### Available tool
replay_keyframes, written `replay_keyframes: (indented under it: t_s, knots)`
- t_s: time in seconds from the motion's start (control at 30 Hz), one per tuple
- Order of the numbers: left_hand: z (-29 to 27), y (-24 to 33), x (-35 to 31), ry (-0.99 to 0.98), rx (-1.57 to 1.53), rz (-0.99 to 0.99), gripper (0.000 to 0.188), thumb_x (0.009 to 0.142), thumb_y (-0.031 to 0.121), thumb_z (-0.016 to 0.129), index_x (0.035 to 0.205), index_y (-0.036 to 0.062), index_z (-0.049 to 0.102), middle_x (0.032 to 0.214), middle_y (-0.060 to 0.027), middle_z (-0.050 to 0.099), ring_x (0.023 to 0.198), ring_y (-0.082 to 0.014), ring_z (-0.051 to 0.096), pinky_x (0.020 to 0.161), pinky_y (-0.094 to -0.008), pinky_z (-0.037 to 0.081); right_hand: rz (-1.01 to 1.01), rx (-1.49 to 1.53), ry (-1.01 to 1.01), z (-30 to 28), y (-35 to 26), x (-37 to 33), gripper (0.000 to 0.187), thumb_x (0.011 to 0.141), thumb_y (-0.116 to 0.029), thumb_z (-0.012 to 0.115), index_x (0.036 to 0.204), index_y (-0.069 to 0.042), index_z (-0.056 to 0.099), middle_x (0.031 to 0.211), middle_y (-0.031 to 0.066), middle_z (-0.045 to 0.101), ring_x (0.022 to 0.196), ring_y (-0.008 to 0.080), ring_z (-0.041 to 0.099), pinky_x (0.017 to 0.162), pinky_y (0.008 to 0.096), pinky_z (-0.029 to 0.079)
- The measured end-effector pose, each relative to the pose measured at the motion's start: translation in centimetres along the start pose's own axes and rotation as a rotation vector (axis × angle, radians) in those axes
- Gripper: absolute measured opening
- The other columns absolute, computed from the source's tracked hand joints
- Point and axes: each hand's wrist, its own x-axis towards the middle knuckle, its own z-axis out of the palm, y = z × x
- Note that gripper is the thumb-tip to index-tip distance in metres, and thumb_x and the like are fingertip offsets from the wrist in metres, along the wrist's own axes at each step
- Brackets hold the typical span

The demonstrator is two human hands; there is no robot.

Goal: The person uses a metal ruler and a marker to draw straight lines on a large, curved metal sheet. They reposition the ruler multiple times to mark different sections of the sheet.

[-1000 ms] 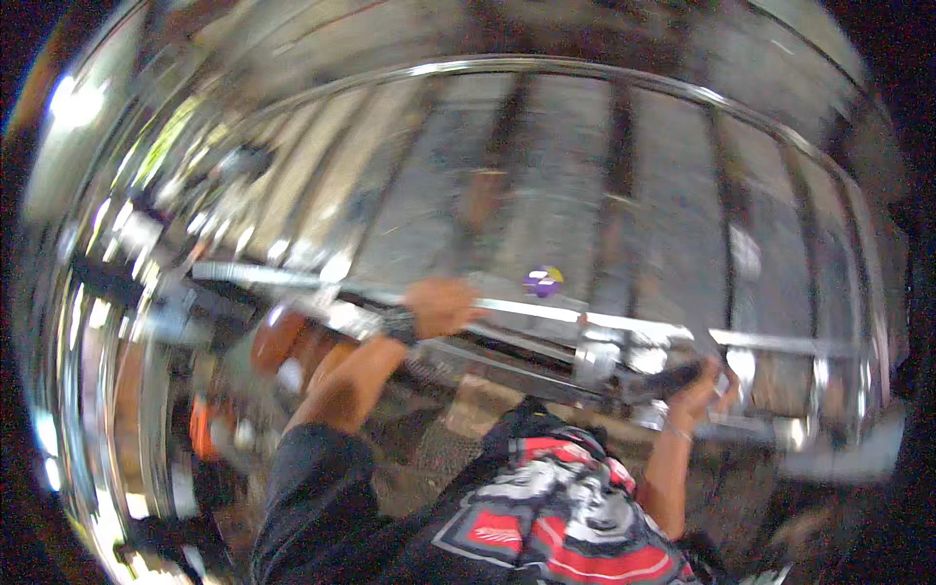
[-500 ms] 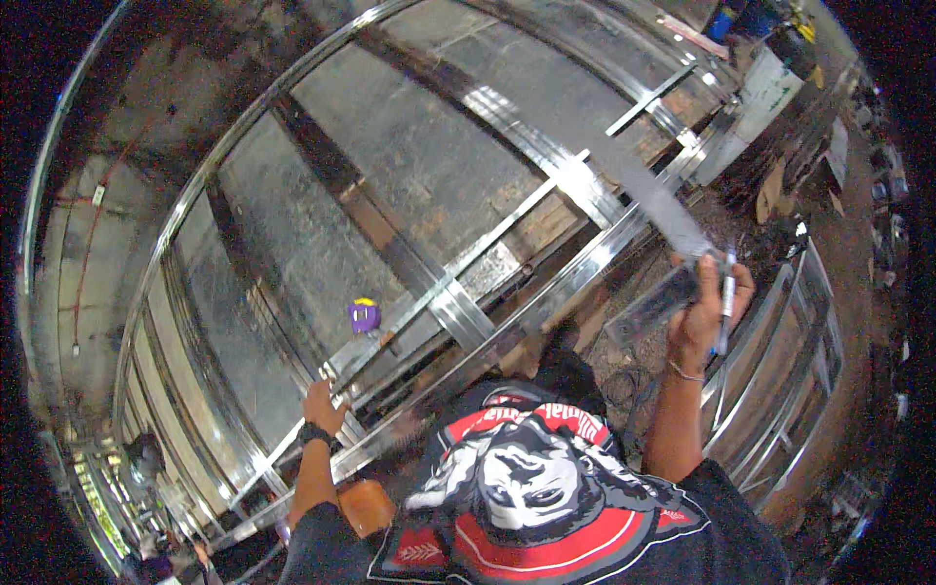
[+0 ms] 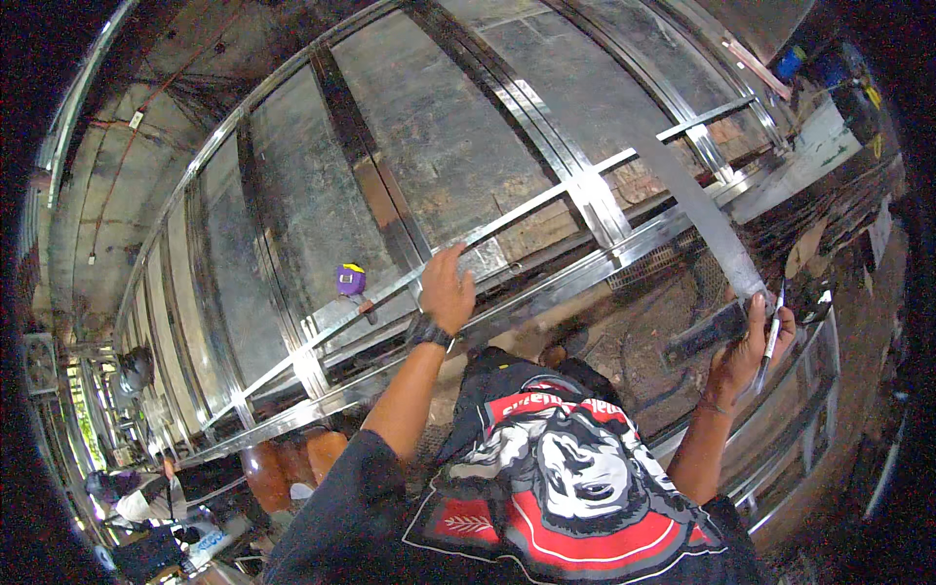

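Note:
My right hand [image 3: 749, 353] is closed round the near corner of a flat metal square [image 3: 707, 219]. The square's long grey blade reaches up to a thin rail [image 3: 531, 205] on the metal frame, and its darker short leg [image 3: 704, 333] points toward my body. A white-barrelled marker [image 3: 771, 336] is held in the same hand, sticking out past the fingers. My left hand [image 3: 448, 290] lies on the thin rail beside a crossbar, its fingers stretched and holding nothing. Farther left, a purple and yellow tape measure [image 3: 351, 280] sits on the frame's grey panel.
The large frame has several shiny crossbars [image 3: 595, 205] and a near edge rail [image 3: 546, 283]. Brown rounded objects [image 3: 283, 473] stand below its left part. Another metal frame [image 3: 814, 390] lies at the lower right. A person [image 3: 146, 492] is at the far lower left.
My left hand has moved right along the rail, past the tape measure. My right hand, with the square and marker, sits lower and farther right in view; the view itself has shifted.

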Motion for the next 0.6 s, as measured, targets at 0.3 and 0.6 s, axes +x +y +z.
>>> replay_keyframes:
  t_s: [0.3,0.6]
  knots:
    - [7.7,2.4,5.9,-0.061,0.441,-0.198,0.056,0.080,0.013,0.074,0.133,0.0047,0.055,0.121,-0.0194,0.062,0.119,-0.0390,0.057,0.104,-0.0486,0.044,-0.009,-0.066,-0.096,-0.4,0.9,5.2,0.036,0.094,0.000,0.072,0.120,-0.005,0.046,0.115,0.0161,0.062,0.097,0.0254,0.068,0.082,0.0414,0.067]
    - [13.5,10.0,1.7,-0.276,-0.055,0.255,0.044,0.082,0.002,0.060,0.125,0.0063,0.067,0.135,-0.0220,0.058,0.130,-0.0422,0.052,0.114,-0.0550,0.038,-0.025,-0.156,-0.080,2.5,3.1,5.2,0.040,0.093,-0.002,0.074,0.120,-0.004,0.045,0.109,0.0155,0.064,0.089,0.0240,0.068,0.076,0.0366,0.064]
